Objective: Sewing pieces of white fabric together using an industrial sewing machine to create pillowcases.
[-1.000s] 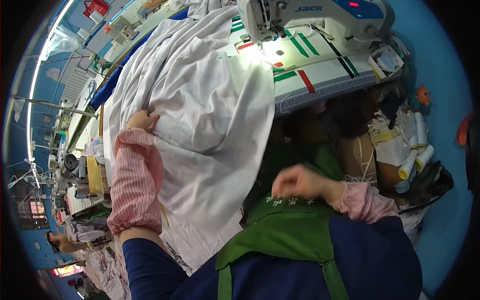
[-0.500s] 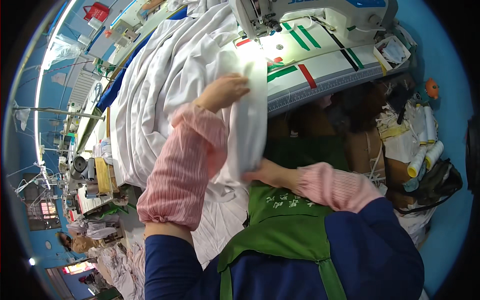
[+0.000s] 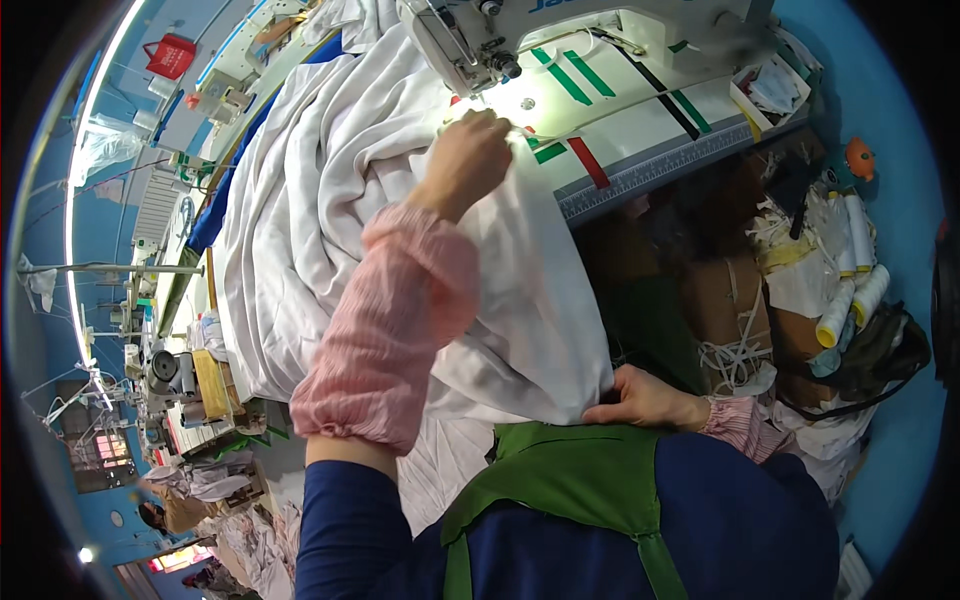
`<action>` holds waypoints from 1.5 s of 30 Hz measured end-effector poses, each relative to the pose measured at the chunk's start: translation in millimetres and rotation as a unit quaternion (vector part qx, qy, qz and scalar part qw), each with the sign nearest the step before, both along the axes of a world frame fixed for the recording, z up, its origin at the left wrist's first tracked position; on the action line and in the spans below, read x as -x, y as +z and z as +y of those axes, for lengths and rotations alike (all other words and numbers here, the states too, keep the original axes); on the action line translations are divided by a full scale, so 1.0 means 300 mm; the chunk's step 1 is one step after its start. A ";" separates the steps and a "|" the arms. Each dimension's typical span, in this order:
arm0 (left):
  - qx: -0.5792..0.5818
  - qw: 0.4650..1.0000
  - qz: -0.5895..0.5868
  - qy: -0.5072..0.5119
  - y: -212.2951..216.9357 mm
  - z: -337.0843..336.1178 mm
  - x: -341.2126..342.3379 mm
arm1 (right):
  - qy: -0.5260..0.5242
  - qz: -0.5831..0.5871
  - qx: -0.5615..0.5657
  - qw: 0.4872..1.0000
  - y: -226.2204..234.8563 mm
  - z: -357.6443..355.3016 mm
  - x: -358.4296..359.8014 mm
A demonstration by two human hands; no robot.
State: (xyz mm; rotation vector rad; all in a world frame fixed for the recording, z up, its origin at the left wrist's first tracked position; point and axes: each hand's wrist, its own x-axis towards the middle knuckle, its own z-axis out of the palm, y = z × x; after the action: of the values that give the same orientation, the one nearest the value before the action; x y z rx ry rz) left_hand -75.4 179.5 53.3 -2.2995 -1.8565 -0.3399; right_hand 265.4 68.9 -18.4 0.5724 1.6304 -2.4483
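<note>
A large white cloth (image 3: 310, 200) lies in loose folds over the left of the sewing table and hangs down toward my lap. Close by the needle area of a white sewing machine (image 3: 640, 35), my left hand (image 3: 467, 155) is closed on the cloth's edge. Nearer to my body, my right hand (image 3: 650, 398) pinches the cloth's right edge between thumb and fingers, just above my green apron (image 3: 570, 480). Between both hands the cloth's edge runs slantwise. My left hand and the machine head hide the needle tip.
Green, red and black tape strips (image 3: 588, 162) mark the machine bed, with a ruler strip (image 3: 650, 175) along its front edge. A small open box (image 3: 770, 90) stands at the right end. Thread cones (image 3: 850, 300) and a dark bag (image 3: 885, 350) lie at the lower right.
My left hand has moved up toward the needle area. My right hand has gone right and nearer to my body, drawing the cloth's edge out over the table's front. The view has shifted slightly.
</note>
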 end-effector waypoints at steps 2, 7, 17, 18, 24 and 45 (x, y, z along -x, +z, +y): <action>-0.012 0.998 -0.032 -0.061 -0.030 0.037 -0.035 | 0.022 -0.008 -0.024 0.999 -0.002 0.007 -0.009; 0.164 0.983 -0.082 0.021 -0.095 -0.175 0.172 | -0.007 0.069 -0.047 0.997 -0.028 -0.001 -0.033; 0.187 0.918 0.117 0.328 0.108 -0.520 0.253 | 0.017 0.196 -0.092 0.976 0.045 -0.099 0.004; 0.187 0.925 0.155 0.292 0.143 -0.496 0.145 | 0.033 0.193 -0.064 0.978 0.073 -0.112 -0.002; 0.309 0.911 -0.023 -0.273 0.339 -0.722 -0.468 | 0.117 0.339 -0.215 0.908 0.250 -0.171 -0.003; 0.034 0.947 -0.204 -0.245 0.736 -0.979 -0.289 | -0.240 0.383 -0.600 0.660 0.498 0.035 0.295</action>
State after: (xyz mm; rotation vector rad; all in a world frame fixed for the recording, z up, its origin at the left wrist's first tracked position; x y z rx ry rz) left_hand 11.5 -114.2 274.2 -2.8977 -1.4169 -0.8891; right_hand 176.8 79.4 131.0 -0.0595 3.8711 -1.4104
